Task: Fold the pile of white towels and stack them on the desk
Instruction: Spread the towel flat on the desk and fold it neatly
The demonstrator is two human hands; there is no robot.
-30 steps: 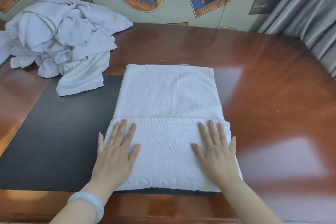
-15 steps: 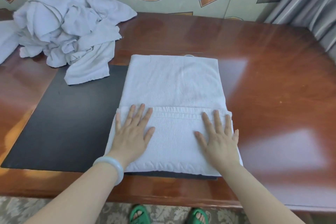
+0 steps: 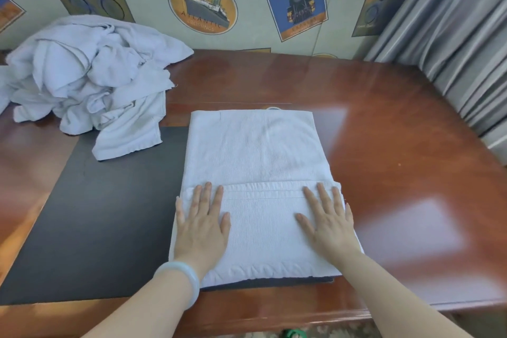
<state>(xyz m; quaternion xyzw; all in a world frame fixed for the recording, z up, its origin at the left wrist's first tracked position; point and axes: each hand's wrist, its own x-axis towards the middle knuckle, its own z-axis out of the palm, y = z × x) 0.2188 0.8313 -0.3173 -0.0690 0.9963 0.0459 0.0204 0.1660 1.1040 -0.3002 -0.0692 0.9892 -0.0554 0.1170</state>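
I read the desk (image 3: 384,118) as varnished reddish wood, very glossy, with pale glare on its right side; the black mat (image 3: 109,214) at near left looks matt and smooth. The folded towel (image 3: 255,151) is white terry cloth with a nubbly nap and a flatter stitched hem band, and the far-left towel pile (image 3: 90,77) is the same soft cloth, crumpled. The bangle (image 3: 189,280) looks smooth, glossy and pale, and the far-right curtain (image 3: 452,35) is grey cloth with a slight sheen.

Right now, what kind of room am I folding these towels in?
Probably a hotel or guest room, though I can't be sure: a glossy wooden desk, vintage travel-poster wallpaper, and a heap of white towels at the desk's far left.
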